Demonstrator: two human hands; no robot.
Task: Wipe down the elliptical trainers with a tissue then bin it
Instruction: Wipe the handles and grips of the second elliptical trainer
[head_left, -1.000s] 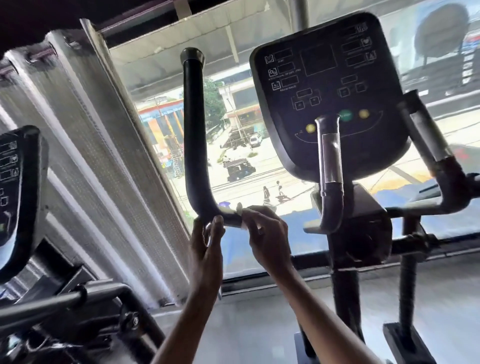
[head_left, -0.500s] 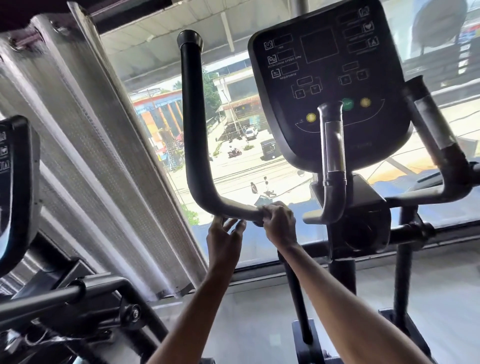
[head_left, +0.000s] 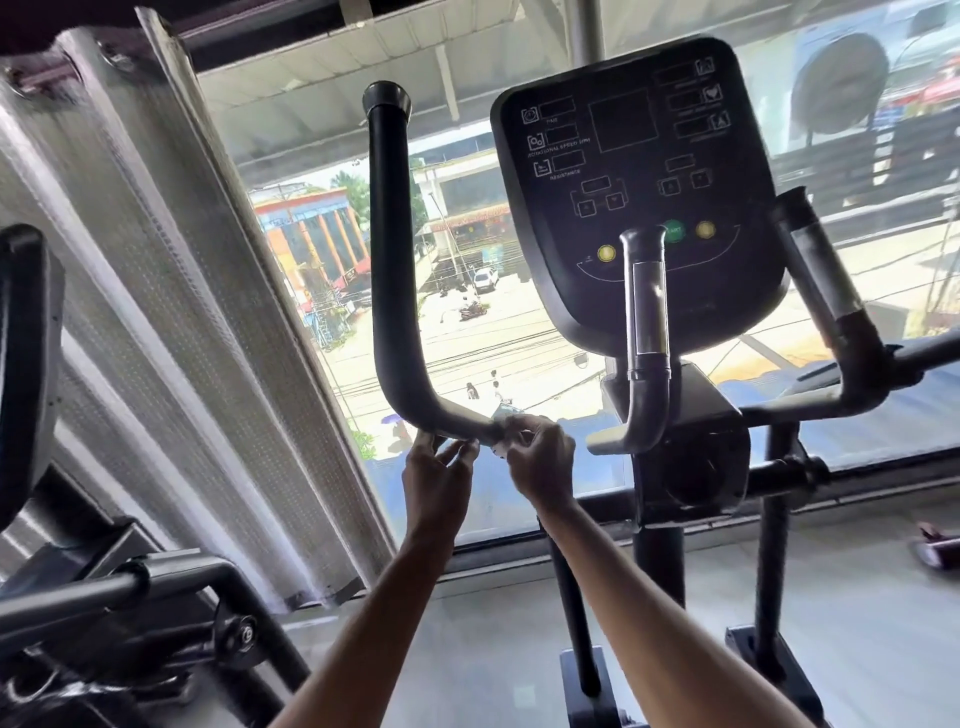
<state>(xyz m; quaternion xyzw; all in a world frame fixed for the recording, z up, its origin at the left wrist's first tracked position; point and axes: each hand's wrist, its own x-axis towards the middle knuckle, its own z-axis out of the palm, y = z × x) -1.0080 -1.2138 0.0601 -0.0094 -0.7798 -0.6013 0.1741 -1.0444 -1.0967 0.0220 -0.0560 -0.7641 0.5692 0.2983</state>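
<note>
Noted wide window (head_left: 519, 332) along far wall, admitting strong daylight. Recorded silvery perforated curtain (head_left: 182, 312) gathered at left, with metal eyelets (head_left: 111, 57) at top. Found pale grey floor (head_left: 872, 613), smooth, faintly reflective. Seen through glass: sunlit street (head_left: 509, 343), white car (head_left: 485, 280), building (head_left: 311, 234) with orange columns, corrugated canopy (head_left: 322, 88) overhead.

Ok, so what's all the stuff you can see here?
long handle: one, black, left of the console.
console: one, black with yellow and green buttons, upper middle.
short grips: two, black with silver bands, below and right of the console.
tissue: one, white, at the long handle's bend.
curtain: one, silvery, left.
window: one, clear, behind the console.
second machine: one, black, far left.
left hand: one, touching the long handle's underside.
right hand: one, pinching the tissue at the bend.
</note>
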